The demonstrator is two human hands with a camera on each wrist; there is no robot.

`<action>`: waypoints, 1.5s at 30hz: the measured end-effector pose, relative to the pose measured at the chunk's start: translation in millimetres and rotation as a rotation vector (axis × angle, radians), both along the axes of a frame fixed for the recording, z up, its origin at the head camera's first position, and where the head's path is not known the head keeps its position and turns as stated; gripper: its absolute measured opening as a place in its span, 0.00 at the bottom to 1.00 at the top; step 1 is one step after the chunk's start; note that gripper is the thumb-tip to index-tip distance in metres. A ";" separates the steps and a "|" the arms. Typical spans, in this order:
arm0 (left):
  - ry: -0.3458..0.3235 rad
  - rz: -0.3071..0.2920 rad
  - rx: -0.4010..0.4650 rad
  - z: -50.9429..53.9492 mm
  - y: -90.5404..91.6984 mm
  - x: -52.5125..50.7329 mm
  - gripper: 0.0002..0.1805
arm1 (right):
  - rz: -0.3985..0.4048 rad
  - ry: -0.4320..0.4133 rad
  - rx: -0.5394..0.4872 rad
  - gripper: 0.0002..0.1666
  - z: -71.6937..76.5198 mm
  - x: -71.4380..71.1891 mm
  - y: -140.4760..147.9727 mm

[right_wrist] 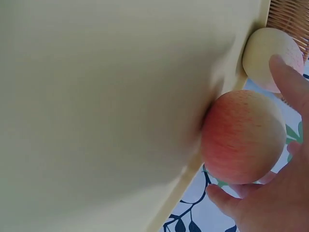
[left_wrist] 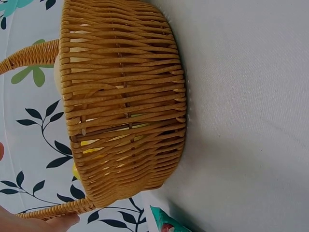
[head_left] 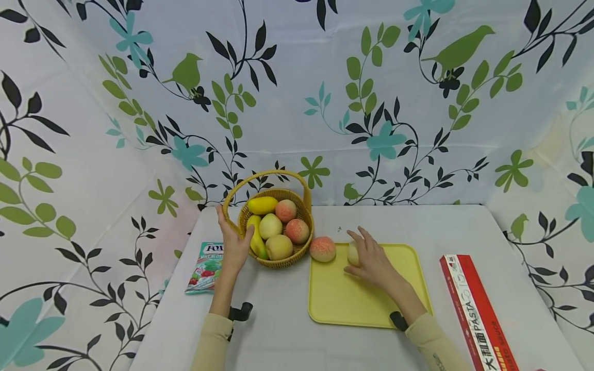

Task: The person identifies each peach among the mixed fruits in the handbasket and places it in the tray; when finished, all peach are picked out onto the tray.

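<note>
In the head view, the left hand [head_left: 235,247] grips the left base of the handle of a round, tan woven basket [head_left: 276,264], its thumb pointing in over the rim. Six fruits fill the basket: one yellow oval fruit [head_left: 262,205], one yellow banana with a green tip [head_left: 255,232], two pink-red peaches [head_left: 297,231] and two pale yellow-green round fruits [head_left: 279,248]. The right hand [head_left: 375,260], fingers spread, is at one round cream-and-red fruit [head_left: 352,255] by the far edge of a yellow rectangular tray [head_left: 343,304]. One pink-and-cream peach [head_left: 322,249] sits at the tray's far left corner, just beside the basket. Bare yellow tray surface extends toward the near edge, and a strip of white table [head_left: 269,319] separates the tray from one long red-and-white pasta box [head_left: 478,309]. One teal candy bag [head_left: 204,270] lies left of the left forearm.

In the left wrist view, the basket's woven side stands beside open white tabletop, with fingers against the handle's base and a corner of the candy bag below.

In the right wrist view, the cream-and-red fruit lies between the parted thumb and fingers; whether they touch it I cannot tell. The thumb overlaps the pink-and-cream peach, with the basket behind.
</note>
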State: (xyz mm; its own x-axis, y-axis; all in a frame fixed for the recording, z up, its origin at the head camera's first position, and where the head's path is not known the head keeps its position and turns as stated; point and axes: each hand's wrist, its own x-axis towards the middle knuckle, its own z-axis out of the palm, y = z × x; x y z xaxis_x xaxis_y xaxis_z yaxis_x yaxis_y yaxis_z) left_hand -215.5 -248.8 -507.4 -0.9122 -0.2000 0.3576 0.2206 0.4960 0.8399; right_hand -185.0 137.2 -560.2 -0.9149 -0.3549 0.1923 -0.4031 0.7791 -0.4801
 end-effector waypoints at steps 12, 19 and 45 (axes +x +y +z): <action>-0.003 0.011 -0.016 -0.3 0.1 -0.1 0.55 | 0.016 0.103 0.010 0.59 8.2 -1.8 4.9; 0.009 0.001 -0.008 2.2 0.6 -1.8 0.55 | 0.039 0.160 -0.008 0.57 16.8 -5.1 -2.1; 0.002 0.001 -0.007 3.7 1.0 -0.9 0.56 | 0.275 0.008 0.066 0.41 81.1 -75.2 -124.5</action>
